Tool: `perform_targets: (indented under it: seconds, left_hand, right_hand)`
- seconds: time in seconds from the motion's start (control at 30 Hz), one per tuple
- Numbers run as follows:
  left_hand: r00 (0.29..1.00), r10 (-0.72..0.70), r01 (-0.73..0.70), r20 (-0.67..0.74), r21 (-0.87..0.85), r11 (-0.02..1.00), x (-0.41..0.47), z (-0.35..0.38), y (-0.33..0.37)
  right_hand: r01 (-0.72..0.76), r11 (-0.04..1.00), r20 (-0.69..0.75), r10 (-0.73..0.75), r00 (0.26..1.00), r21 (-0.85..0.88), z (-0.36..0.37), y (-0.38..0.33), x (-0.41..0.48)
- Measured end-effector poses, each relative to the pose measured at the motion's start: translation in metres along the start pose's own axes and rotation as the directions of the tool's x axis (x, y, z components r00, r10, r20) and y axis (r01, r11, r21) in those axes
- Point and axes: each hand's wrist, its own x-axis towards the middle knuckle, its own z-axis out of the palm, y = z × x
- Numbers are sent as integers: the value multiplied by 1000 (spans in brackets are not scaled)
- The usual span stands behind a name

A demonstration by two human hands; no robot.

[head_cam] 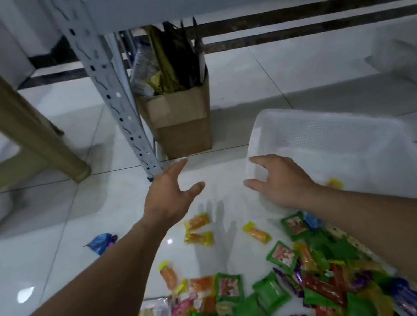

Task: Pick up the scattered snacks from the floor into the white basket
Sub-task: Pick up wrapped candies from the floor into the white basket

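Observation:
A white perforated basket (317, 137) sits on the tiled floor at the right, with one yellow packet (335, 183) visible at its near side. My right hand (278, 180) hovers open at the basket's near-left corner, holding nothing. My left hand (170, 194) is open too, fingers spread, above bare floor left of the basket. Below the hands lies a pile of snack packets (279, 292): green, red, orange and purple wrappers. Separate orange-yellow packets (196, 222) lie just under my left hand. A blue wrapper (102, 242) lies alone at the left.
A grey metal shelf post (114, 99) stands just beyond my left hand, with a shelf beam overhead. A cardboard box (181, 118) of packets sits behind it. A tan plastic chair leg (41, 136) stands at the left. A white bag (411, 60) lies far right.

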Motion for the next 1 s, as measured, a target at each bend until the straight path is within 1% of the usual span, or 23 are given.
perform_targets:
  seconds: [0.1, 0.27, 0.5, 0.67, 0.8, 0.87, 1.0]
  left_hand:
    - [998, -58, 58, -34, 7, 998, -17, -28, -33]
    - [985, -159, 161, -70, 21, 987, -39, -57, -93]
    - [952, -307, 307, -23, 47, 950, -57, -60, -166]
    - [909, -412, 411, 63, 36, 911, -59, -47, -204]
    - [875, -465, 461, 133, 58, 885, -54, -32, -226]
    - [868, -472, 467, 156, 67, 882, -49, -26, -233]
    - [879, -443, 442, 175, 48, 896, -41, -16, -237]
  right_hand:
    - [72, 997, 53, -71, 996, -29, 23, -37, 3]
    - [154, 986, 151, -144, 978, -61, 65, -89, 11]
    - [262, 961, 262, -231, 937, -91, 120, -135, 27]
    - [223, 970, 282, -188, 941, -99, 148, -134, 37]
    - [179, 977, 302, -136, 944, -119, 163, -120, 41]
    - [160, 977, 315, -109, 943, -141, 167, -112, 44]
    - [149, 966, 366, -63, 929, -211, 170, -92, 46]
